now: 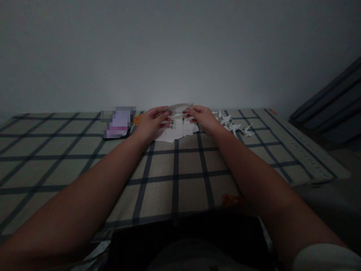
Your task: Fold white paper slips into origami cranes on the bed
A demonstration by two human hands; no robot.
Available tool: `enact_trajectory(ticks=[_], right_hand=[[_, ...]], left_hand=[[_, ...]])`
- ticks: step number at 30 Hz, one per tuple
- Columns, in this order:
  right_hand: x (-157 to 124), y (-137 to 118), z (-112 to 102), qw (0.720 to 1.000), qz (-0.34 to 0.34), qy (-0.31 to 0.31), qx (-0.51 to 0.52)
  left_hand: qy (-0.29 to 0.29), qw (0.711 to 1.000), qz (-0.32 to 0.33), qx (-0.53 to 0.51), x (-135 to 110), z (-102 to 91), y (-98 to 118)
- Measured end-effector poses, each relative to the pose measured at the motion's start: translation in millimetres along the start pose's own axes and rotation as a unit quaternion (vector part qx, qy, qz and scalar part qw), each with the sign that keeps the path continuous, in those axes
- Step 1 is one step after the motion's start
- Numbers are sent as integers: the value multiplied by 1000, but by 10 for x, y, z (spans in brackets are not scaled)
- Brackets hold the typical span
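Note:
Both my arms reach far across a checked tablecloth (175,169). My left hand (150,121) and my right hand (201,116) each pinch one end of a white sheet of paper (179,108), held just above a loose stack of white paper squares (176,131). The fingers of both hands are closed on the sheet. The stack lies between the two hands, near the table's far edge by the wall.
Several folded white paper cranes (234,124) lie to the right of my right hand. A blurred-out flat object (118,123) rests left of my left hand. The table's right edge (313,162) drops off beside a dark slanted surface (332,109).

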State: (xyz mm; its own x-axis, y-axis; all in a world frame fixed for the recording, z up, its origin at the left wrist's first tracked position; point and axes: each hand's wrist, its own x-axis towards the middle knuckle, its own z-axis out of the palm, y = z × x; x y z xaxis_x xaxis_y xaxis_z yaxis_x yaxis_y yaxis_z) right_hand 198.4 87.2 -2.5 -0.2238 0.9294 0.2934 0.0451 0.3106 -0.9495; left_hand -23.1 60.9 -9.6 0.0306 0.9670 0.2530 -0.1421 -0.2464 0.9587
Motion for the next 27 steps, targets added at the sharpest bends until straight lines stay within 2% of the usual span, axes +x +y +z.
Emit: enact_trajectory(ticks=[7, 13, 18, 23, 27], right_hand=[[7, 18, -6, 1000, -3, 14, 10], [-6, -17, 23, 999, 5, 38, 7], [-4, -3, 34, 999, 9, 36, 25], [-16, 20, 70, 997, 20, -20, 70], [-37, 41, 98, 997, 35, -47, 49]], left_hand=[[41, 998, 28, 31, -6, 15, -2], [100, 991, 47, 72, 11, 11, -3], [80, 996, 39, 13, -15, 24, 34], [12, 996, -37, -79, -70, 62, 70], [23, 995, -28, -96, -59, 71, 50]])
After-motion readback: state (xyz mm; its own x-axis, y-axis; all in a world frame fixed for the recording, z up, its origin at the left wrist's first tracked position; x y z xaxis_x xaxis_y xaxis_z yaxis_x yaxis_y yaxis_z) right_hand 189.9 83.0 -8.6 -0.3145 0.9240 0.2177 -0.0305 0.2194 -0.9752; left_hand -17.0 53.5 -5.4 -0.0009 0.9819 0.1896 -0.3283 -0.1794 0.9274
